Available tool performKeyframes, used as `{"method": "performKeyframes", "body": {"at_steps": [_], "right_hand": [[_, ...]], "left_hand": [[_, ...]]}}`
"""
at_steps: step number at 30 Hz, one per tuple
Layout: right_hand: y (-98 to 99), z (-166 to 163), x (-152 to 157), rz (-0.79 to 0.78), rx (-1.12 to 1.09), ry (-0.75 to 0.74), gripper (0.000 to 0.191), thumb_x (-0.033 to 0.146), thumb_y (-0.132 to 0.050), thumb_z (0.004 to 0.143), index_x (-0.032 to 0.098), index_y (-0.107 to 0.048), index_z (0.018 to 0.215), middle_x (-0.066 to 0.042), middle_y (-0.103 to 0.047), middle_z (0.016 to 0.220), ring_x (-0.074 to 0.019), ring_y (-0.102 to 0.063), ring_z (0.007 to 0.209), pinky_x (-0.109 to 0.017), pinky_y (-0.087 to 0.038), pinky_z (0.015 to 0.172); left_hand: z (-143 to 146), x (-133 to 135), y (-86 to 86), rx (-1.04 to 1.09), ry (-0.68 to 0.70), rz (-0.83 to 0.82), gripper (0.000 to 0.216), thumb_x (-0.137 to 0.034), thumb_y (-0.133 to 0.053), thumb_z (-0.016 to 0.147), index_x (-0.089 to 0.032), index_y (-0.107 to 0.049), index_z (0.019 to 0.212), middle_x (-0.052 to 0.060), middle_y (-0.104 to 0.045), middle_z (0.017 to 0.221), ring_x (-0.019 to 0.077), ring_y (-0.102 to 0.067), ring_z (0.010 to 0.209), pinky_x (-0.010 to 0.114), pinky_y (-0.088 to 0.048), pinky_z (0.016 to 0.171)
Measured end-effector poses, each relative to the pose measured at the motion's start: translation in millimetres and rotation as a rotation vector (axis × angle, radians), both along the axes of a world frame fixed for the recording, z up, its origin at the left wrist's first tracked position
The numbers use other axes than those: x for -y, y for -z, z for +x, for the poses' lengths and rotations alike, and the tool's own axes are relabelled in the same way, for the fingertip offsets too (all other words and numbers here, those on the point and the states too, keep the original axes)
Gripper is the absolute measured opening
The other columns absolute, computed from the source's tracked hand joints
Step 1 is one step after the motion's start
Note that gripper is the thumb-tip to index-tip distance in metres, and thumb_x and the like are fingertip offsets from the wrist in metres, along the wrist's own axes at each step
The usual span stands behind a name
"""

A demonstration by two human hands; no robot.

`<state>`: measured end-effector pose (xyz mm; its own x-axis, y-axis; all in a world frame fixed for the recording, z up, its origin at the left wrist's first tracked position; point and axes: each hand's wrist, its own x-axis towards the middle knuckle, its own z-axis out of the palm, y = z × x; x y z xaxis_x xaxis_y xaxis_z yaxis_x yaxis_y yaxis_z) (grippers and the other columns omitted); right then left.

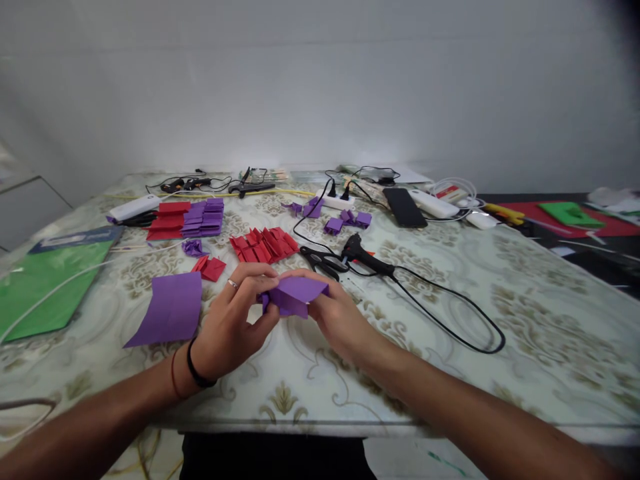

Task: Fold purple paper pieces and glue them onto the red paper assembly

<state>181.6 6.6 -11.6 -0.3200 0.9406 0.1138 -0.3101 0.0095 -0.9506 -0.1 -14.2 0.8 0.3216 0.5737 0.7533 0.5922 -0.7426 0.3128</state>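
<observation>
A partly folded piece of purple paper (295, 295) is held between both hands above the table, its creased flaps standing out toward me. My left hand (237, 313) pinches its left end with thumb and fingers. On the other end, my right hand (335, 310) has its fingers closed behind the paper, so some of them are hidden. A flat purple sheet (173, 307) with fold lines lies beside my left wrist. Just beyond my hands sit folded red paper pieces (263, 245) in a row, and a single red folded piece (209, 268) rests to their left.
A black glue gun (367, 253) with its looped cord and black scissors (323, 261) lie right of centre. Behind are a white power strip (337, 200), a phone (404, 207) and small purple folded pieces (347, 221). Green paper in a plastic pack (50, 283) lies at left.
</observation>
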Motion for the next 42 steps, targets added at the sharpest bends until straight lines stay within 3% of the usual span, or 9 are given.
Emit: {"method": "performKeyframes", "body": {"at_steps": [6, 9, 14, 17, 20, 26, 32, 39, 42], "right_hand": [[-2.6, 6, 0, 0.222, 0.144, 0.101, 0.025, 0.016, -0.068, 0.083, 0.027, -0.08, 0.102, -0.003, -0.079, 0.105, -0.0205, -0.072, 0.099, -0.036, -0.057, 0.093], [-2.8, 10, -2, 0.346, 0.202, 0.141, 0.024, 0.016, -0.069, 0.086, 0.028, -0.081, 0.103, -0.003, -0.077, 0.104, -0.021, -0.071, 0.099, -0.036, -0.057, 0.092], [-6.2, 19, -8, 0.545, 0.257, 0.195, 0.031, 0.012, -0.069, 0.089, 0.032, -0.083, 0.108, -0.004, -0.074, 0.103, -0.0202, -0.069, 0.095, -0.036, -0.056, 0.088], [-10.4, 21, -8, 0.687, 0.309, 0.225, 0.031, 0.013, -0.072, 0.089, 0.032, -0.083, 0.11, -0.004, -0.07, 0.097, -0.0189, -0.066, 0.09, -0.035, -0.055, 0.084], [-13.0, 20, -2, 0.774, 0.367, 0.22, 0.033, 0.013, -0.072, 0.089, 0.032, -0.083, 0.113, -0.003, -0.067, 0.096, -0.0179, -0.065, 0.089, -0.034, -0.054, 0.081], [-12.9, 19, 3, 0.795, 0.397, 0.159, 0.029, 0.015, -0.077, 0.088, 0.029, -0.081, 0.113, -0.003, -0.07, 0.097, -0.0184, -0.066, 0.09, -0.035, -0.055, 0.081], [-14.9, 19, 2, 0.777, 0.355, 0.147, 0.022, 0.012, -0.075, 0.086, 0.023, -0.08, 0.104, -0.003, -0.076, 0.095, -0.018, -0.07, 0.088, -0.033, -0.055, 0.08], [-15.7, 20, 1, 0.728, 0.367, 0.131, 0.034, 0.009, -0.068, 0.089, 0.025, -0.078, 0.118, -0.003, -0.076, 0.098, -0.0164, -0.07, 0.088, -0.031, -0.055, 0.081], [-12.4, 21, -3, 0.696, 0.363, 0.159, 0.045, 0.004, -0.064, 0.086, 0.027, -0.077, 0.122, -0.001, -0.078, 0.102, -0.0162, -0.07, 0.09, -0.032, -0.055, 0.085]], "left_hand": [[0, 0, -1.9, 0.016, 0.093, 0.003, 0.039, -0.002, -0.064, 0.088, -0.025, -0.05, 0.116, 0.01, -0.063, 0.12, 0.0222, -0.069, 0.11, 0.036, -0.065, 0.084], [-2, 2, -2.3, 0.042, 0.16, -0.053, 0.045, -0.001, -0.064, 0.086, -0.027, -0.051, 0.12, 0.011, -0.063, 0.122, 0.0263, -0.066, 0.119, 0.043, -0.064, 0.091], [-10, 5, -4.0, 0.211, 0.35, -0.42, 0.037, -0.009, -0.056, 0.094, -0.028, -0.054, 0.127, 0.014, -0.061, 0.132, 0.0282, -0.063, 0.128, 0.045, -0.063, 0.098], [-11, 3, -8.7, 0.319, 0.367, -0.674, 0.024, -0.024, -0.045, 0.106, -0.026, -0.061, 0.124, 0.012, -0.069, 0.125, 0.026, -0.069, 0.12, 0.044, -0.061, 0.101], [-6, 1, -12.1, 0.307, 0.395, -0.816, 0.024, -0.036, -0.051, 0.107, -0.025, -0.066, 0.121, 0.01, -0.075, 0.115, 0.0253, -0.073, 0.109, 0.042, -0.063, 0.096], [-1, 0, -3.7, 0.269, 0.414, -0.864, 0.026, -0.038, -0.068, 0.098, -0.024, -0.071, 0.12, 0.007, -0.078, 0.104, 0.0228, -0.076, 0.095, 0.037, -0.065, 0.086], [-4, -3, -2.4, 0.272, 0.367, -0.928, 0.018, -0.036, -0.07, 0.095, -0.02, -0.075, 0.095, 0.002, -0.075, 0.086, 0.017, -0.069, 0.077, 0.027, -0.058, 0.073], [-7, -7, -5.8, 0.281, 0.325, -0.939, 0.032, -0.043, -0.07, 0.096, -0.014, -0.075, 0.085, 0.005, -0.075, 0.084, 0.0171, -0.068, 0.078, 0.025, -0.054, 0.072], [-7, -8, -10.5, 0.327, 0.377, -1.009, 0.031, -0.043, -0.066, 0.099, -0.014, -0.077, 0.093, 0.007, -0.078, 0.088, 0.0184, -0.071, 0.08, 0.025, -0.055, 0.07]]}}
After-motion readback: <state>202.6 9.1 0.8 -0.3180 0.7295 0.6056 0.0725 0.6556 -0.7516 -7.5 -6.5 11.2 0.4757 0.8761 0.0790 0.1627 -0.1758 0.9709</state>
